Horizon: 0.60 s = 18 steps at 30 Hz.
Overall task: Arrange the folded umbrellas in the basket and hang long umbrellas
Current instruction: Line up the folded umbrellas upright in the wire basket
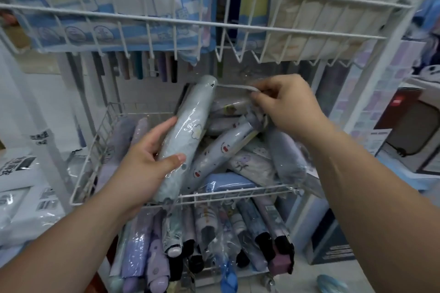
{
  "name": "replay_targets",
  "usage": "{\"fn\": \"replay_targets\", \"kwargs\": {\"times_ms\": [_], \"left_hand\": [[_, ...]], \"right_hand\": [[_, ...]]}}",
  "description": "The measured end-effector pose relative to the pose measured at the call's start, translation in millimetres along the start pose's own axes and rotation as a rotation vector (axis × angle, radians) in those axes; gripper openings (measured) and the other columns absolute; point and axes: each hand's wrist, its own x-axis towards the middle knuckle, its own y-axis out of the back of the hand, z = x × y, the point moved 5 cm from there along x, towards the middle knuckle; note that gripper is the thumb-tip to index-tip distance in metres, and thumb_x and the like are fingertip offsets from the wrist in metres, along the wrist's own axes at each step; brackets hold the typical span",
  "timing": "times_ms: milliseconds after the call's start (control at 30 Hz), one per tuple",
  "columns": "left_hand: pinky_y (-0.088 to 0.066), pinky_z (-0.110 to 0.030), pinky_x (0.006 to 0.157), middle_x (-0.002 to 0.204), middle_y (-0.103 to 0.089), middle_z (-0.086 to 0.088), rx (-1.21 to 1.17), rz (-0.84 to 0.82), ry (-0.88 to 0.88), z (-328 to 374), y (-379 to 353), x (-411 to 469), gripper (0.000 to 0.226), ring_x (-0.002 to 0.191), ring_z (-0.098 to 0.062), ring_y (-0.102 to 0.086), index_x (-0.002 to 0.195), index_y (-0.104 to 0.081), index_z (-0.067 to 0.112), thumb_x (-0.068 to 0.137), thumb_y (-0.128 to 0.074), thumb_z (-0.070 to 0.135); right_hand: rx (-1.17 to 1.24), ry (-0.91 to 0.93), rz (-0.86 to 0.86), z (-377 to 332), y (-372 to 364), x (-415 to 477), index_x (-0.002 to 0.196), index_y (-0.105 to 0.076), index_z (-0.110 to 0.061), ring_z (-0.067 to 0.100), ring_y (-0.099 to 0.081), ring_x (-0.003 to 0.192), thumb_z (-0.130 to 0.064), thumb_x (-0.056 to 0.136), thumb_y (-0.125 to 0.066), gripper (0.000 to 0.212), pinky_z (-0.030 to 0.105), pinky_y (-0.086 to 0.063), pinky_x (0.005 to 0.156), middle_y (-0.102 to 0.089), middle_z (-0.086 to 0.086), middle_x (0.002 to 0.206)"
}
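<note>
Left hand (pixel 145 164) grips folded umbrella (pixel 188 126) above umbrella-filled wire basket (pixel 238 194).

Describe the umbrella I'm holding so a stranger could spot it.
Find the white wire basket heaped with folded umbrellas. The left hand grips a pale grey umbrella above them. Only it is lifted, with a white flower print and its strap pinched by the right hand.

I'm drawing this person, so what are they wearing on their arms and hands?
Nothing shows: the left hand and the right hand are bare, with no gloves, rings or watch. The left forearm and right forearm are bare too, no sleeve in view. The left thumbnail looks short and unpainted.
</note>
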Motion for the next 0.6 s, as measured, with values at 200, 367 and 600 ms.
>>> {"fn": "replay_targets", "kwargs": {"times_ms": [200, 367, 600], "left_hand": [[-0.061, -0.032, 0.078, 0.119, -0.073, 0.01, -0.023, -0.03, 0.015, -5, -25, 1, 0.07, 0.1, -0.013, -0.074, 0.14, -0.052, 0.046, 0.09, -0.068, -0.001], [-0.06, -0.035, 0.086, 0.123, -0.071, 0.012, 0.04, 0.045, -0.001, -3, -9, -3, 0.07, 0.104, -0.011, -0.072, 0.138, -0.053, 0.047, 0.089, -0.069, 0.0], [-0.06, -0.038, 0.086, 0.126, -0.071, 0.006, -0.006, 0.2, 0.068, -12, 55, -13, 0.064, 0.108, -0.017, -0.071, 0.133, -0.056, 0.042, 0.09, -0.068, -0.003]], "right_hand": [[0.507, -0.226, -0.076, 14, 23, -3, 0.094, -0.072, -0.003, 0.015, -0.067, 0.058, -0.006, 0.091, -0.07, 0.005, 0.024, -0.054, 0.055, -0.07, 0.008, 0.067], [0.567, -0.215, -0.157, -1, -10, -15, 0.095, -0.064, -0.012, 0.019, -0.063, 0.055, 0.0, 0.091, -0.066, 0.013, 0.028, -0.053, 0.05, -0.068, 0.011, 0.07], [0.762, -0.232, -0.341, -54, -121, -27, 0.103, -0.071, -0.014, 0.012, -0.065, 0.082, -0.005, 0.092, -0.067, 0.015, 0.021, -0.05, 0.065, -0.075, 0.016, 0.103]]}}
